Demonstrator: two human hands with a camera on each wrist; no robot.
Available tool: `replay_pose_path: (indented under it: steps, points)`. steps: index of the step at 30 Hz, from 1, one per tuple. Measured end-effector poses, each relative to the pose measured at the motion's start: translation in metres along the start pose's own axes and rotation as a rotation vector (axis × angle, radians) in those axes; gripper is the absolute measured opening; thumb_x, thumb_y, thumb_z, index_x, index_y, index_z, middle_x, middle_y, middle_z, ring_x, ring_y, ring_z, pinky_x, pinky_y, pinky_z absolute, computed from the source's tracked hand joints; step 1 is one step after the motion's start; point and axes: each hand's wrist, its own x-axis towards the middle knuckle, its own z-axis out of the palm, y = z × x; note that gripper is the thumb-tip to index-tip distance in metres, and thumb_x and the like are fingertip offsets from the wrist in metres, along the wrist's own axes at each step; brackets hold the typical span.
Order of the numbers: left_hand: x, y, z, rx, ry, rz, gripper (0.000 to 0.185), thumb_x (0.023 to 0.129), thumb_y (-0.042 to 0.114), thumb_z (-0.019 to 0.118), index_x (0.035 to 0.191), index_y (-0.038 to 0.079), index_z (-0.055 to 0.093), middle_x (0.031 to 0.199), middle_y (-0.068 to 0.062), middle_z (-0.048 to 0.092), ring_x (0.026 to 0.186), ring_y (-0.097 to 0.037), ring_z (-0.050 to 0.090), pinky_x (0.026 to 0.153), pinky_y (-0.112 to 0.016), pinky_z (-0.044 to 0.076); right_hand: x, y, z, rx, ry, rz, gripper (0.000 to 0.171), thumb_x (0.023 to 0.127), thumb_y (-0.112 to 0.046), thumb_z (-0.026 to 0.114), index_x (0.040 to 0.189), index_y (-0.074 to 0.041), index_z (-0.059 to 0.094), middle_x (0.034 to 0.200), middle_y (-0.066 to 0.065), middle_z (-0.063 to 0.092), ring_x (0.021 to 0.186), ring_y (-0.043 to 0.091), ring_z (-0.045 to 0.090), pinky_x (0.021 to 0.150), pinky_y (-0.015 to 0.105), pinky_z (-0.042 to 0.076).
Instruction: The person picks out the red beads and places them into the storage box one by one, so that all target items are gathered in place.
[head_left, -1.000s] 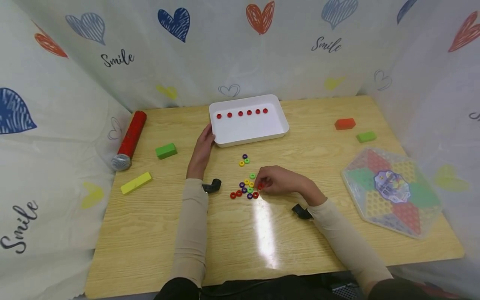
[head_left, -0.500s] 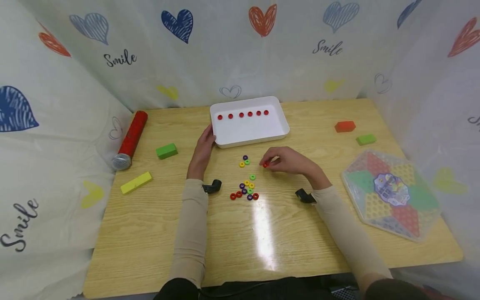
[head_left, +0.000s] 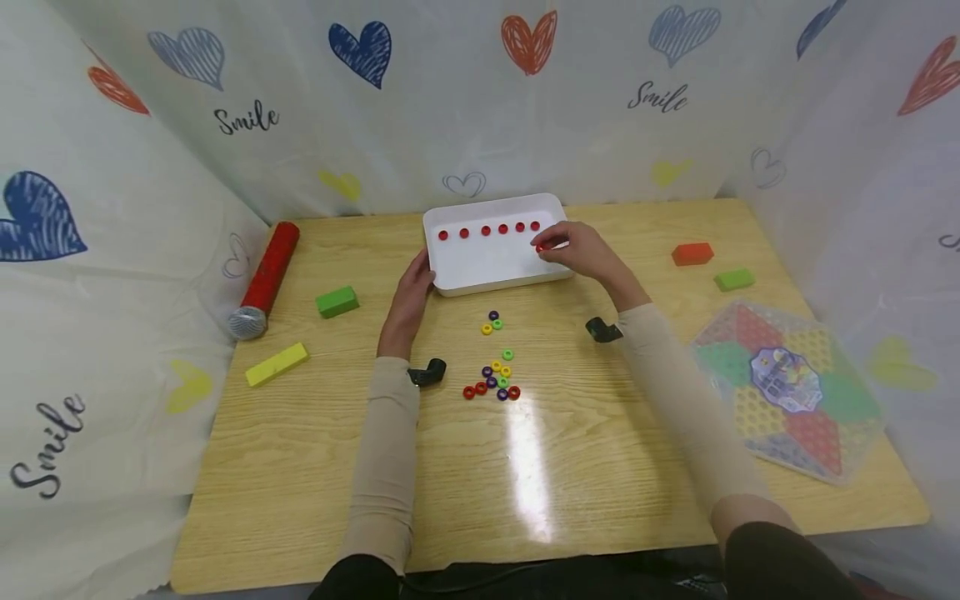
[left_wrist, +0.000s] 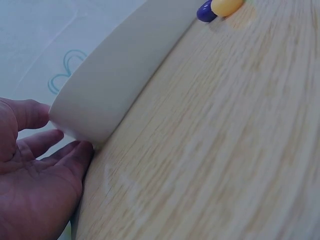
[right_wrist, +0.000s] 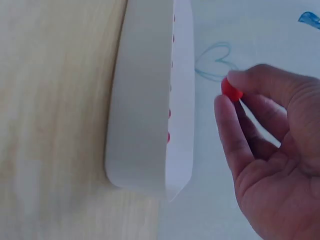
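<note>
My right hand pinches a red bead between thumb and fingertips, above the right end of the white tray. A row of several red beads lies along the tray's far side. My left hand touches the tray's left front corner from outside; in the left wrist view its fingers rest against the wall. Several loose beads in yellow, green, purple and red lie on the table in front, with a small group of purple, green and yellow beads nearer the tray.
Left on the wooden table are a red microphone, a green block and a yellow block. A red block, a thin green block and a hexagonal game board sit at right. Printed curtains surround the table.
My right hand has picked up a red bead from beside the loose beads and carried it forward over the tray. The left hand has stayed at the tray's corner.
</note>
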Motion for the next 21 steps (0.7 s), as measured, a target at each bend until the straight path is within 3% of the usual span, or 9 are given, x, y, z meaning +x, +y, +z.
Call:
replay_pose_path:
  steps: [5,14,21]
  points:
    - [0.005,-0.008,-0.002,-0.004,0.007,0.019,0.053,0.104,0.011,0.039,0.154,0.018,0.023,0.159,0.001,0.023,0.144,-0.01,0.022,0.118,-0.029,0.022,0.03,-0.004,-0.01,-0.052,0.045,0.126,0.027,0.094,-0.015,0.062,0.118,-0.005,0.067,0.118,0.01,0.063,0.104,0.025,0.056,0.091,0.038,0.048]
    - [0.005,-0.013,-0.004,0.006,0.022,0.035,0.052,0.104,0.014,0.039,0.154,0.021,0.025,0.158,0.003,0.026,0.143,-0.008,0.025,0.117,-0.028,0.024,0.068,-0.004,-0.016,-0.14,0.025,0.303,0.028,0.093,-0.007,0.058,0.119,-0.001,0.066,0.124,0.015,0.06,0.11,0.026,0.05,0.095,0.038,0.045]
    - [0.004,-0.012,-0.002,0.014,0.021,0.035,0.052,0.104,0.013,0.039,0.154,0.021,0.026,0.158,0.003,0.027,0.143,-0.008,0.026,0.117,-0.029,0.025,0.088,-0.001,-0.013,-0.314,0.008,0.294,0.026,0.089,-0.003,0.056,0.111,0.005,0.067,0.118,0.02,0.062,0.108,0.031,0.052,0.099,0.04,0.044]
